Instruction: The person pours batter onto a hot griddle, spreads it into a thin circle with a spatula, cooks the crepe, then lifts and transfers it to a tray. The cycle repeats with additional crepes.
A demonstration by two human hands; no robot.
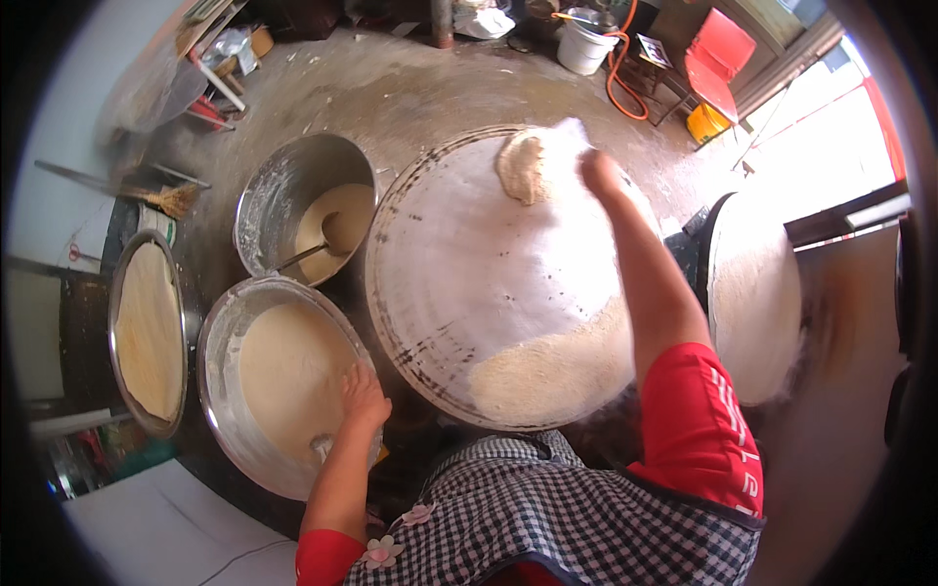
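Observation:
A wide round griddle (469, 264) stands in front of me, with a thin layer of pale batter (562, 366) over its near right part. At its far edge my right hand (601, 176) is closed on a thin white scraper (569, 139), whose exact form is blurred. Just left of the scraper lies a thick, wrinkled clump of batter (523, 168). My left hand (364, 396) rests at the right rim of a metal basin (220, 391), fingers stretched toward the pale batter (293, 366) in it. A metal utensil (320, 445), mostly hidden, pokes up beside my left wrist.
Behind the basin, a deep metal pot (278, 195) holds batter and a ladle (337, 234). A round tray (119, 342) with a flat pale sheet stands far left. Another pale-covered round griddle (757, 293) is at right. Beyond are a white bucket (584, 49) and red chair (718, 63).

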